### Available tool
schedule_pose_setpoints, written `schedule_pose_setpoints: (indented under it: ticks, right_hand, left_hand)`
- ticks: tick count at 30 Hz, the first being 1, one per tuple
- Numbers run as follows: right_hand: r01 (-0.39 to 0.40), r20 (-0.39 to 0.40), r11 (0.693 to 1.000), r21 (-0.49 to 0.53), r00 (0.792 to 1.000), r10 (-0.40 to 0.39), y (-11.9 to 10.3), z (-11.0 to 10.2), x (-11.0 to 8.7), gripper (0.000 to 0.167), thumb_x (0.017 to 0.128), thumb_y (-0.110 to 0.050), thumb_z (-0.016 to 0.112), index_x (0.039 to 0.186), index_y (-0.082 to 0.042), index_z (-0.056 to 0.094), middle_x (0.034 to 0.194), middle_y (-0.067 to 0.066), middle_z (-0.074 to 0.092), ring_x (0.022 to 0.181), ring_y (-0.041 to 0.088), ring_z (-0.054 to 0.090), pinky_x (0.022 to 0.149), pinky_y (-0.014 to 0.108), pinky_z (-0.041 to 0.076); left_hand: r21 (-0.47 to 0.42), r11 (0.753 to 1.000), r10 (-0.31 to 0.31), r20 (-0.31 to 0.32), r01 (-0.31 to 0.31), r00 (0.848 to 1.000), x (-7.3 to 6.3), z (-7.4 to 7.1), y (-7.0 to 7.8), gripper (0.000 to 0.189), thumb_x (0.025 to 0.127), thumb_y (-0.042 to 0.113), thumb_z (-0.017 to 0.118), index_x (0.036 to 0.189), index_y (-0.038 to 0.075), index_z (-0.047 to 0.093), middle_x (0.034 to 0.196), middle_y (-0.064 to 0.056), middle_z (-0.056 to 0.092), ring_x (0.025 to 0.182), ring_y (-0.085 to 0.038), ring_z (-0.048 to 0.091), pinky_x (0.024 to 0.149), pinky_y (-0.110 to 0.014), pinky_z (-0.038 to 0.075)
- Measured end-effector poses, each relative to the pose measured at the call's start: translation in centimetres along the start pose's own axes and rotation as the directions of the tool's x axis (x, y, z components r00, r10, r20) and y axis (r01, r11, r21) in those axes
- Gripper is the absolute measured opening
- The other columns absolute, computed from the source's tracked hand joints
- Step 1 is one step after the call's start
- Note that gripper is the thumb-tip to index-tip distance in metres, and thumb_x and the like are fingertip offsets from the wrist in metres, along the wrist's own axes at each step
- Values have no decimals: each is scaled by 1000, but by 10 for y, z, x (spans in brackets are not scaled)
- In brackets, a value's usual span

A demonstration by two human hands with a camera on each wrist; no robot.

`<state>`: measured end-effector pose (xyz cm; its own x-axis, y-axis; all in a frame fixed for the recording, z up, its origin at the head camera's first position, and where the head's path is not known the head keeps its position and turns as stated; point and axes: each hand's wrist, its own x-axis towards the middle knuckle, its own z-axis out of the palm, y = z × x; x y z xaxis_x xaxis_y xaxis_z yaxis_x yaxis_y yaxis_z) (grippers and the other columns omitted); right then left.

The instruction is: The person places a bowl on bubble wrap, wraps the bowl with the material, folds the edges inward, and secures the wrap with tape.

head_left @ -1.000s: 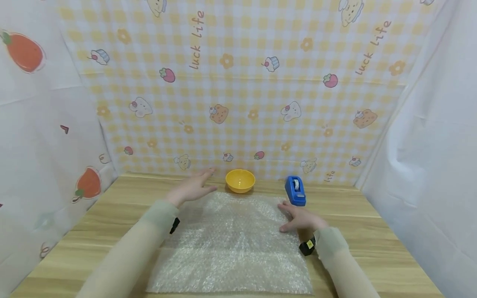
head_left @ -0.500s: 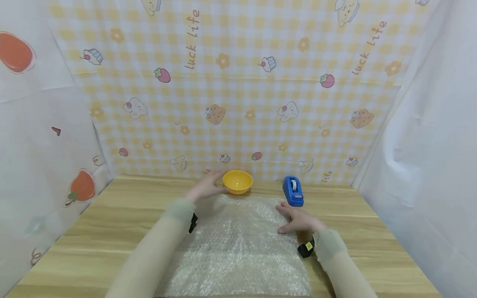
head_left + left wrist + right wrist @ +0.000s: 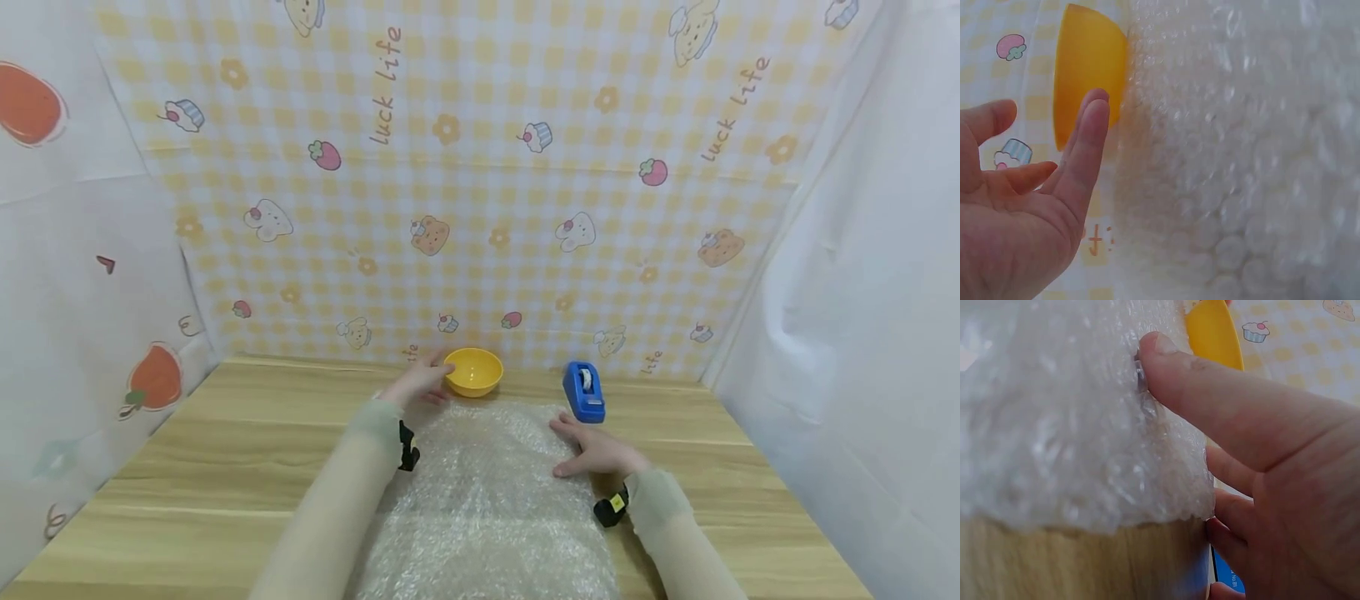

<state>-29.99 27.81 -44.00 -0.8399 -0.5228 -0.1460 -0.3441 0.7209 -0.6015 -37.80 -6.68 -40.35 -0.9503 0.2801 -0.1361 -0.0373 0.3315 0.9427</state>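
Note:
A yellow bowl (image 3: 480,382) stands upright at the back of the table. At its left side is my left hand (image 3: 416,383), one fingertip overlapping the bowl's rim in the head view. The left wrist view has its fingers (image 3: 1088,147) extended toward the bowl's outer wall. A sheet of clear bubble wrap (image 3: 495,500) lies flat in front of the bowl. My right hand (image 3: 600,450) rests at the sheet's right edge, fingers spread. In the right wrist view its thumb (image 3: 1191,378) lies on the wrap, the other fingers along the edge.
A blue tape dispenser (image 3: 583,393) with a roll of tape stands behind my right hand, right of the bowl. The wooden table (image 3: 232,450) ends at a checkered cloth backdrop (image 3: 487,192). White cloth hangs on both sides.
My left hand has moved right, from the sheet's back left corner to the bowl's left side. The right hand stays at the bubble wrap's edge. The head view has shifted slightly.

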Motion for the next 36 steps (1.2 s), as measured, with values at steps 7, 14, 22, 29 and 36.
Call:
schedule_pose_setpoints:
  ticks: [7, 14, 22, 29, 36]
  right_hand:
    - [1, -4, 1000, 6, 1000, 0, 0, 0, 1, 90, 82, -39, 76, 151, -2, 30, 157, 25, 11, 142, 48, 11, 108, 69, 12]
    - [5, 6, 1000, -14, 1000, -5, 3, 0, 3, 90, 83, -41, 75, 151, -4, 29, 158, 23, 11, 142, 45, 12, 108, 68, 14]
    - [-3, 1, 1000, 1, 1000, 3, 3, 1, 2, 90, 82, -40, 75, 151, -4, 30, 158, 22, 11, 143, 45, 11, 108, 68, 14]
    - [3, 0, 1000, -23, 1000, -3, 4, 1, 2, 91, 82, -43, 74, 151, -5, 30, 158, 21, 13, 143, 44, 12, 109, 67, 13]
    - [8, 4, 1000, -26, 1000, -8, 3, 0, 1, 91, 82, -43, 74, 151, -4, 30, 158, 23, 13, 142, 46, 12, 107, 69, 13]
  left_hand:
    - [-88, 993, -83, -6, 82, 997, 0, 6, -4, 61, 104, 22, 42, 155, 7, 14, 140, -28, 43, 95, -34, 66, 82, -37, 55]
    - [-265, 953, -157, -4, 150, 988, 6, 12, -10, 58, 105, 18, 39, 156, 9, 13, 135, -28, 45, 103, -36, 62, 89, -40, 53]
    - [-347, 923, -178, -3, 166, 984, 14, 17, -14, 57, 105, 17, 38, 155, 5, 13, 142, -27, 40, 102, -34, 63, 87, -38, 54]
    - [-367, 912, -201, -15, 182, 980, 19, 17, -16, 57, 105, 18, 40, 155, 7, 16, 137, -26, 45, 90, -26, 64, 82, -35, 56]
    - [-363, 917, -181, -16, 163, 983, 19, 17, -17, 54, 104, 15, 39, 154, 5, 19, 135, -26, 47, 89, -26, 65, 81, -34, 56]
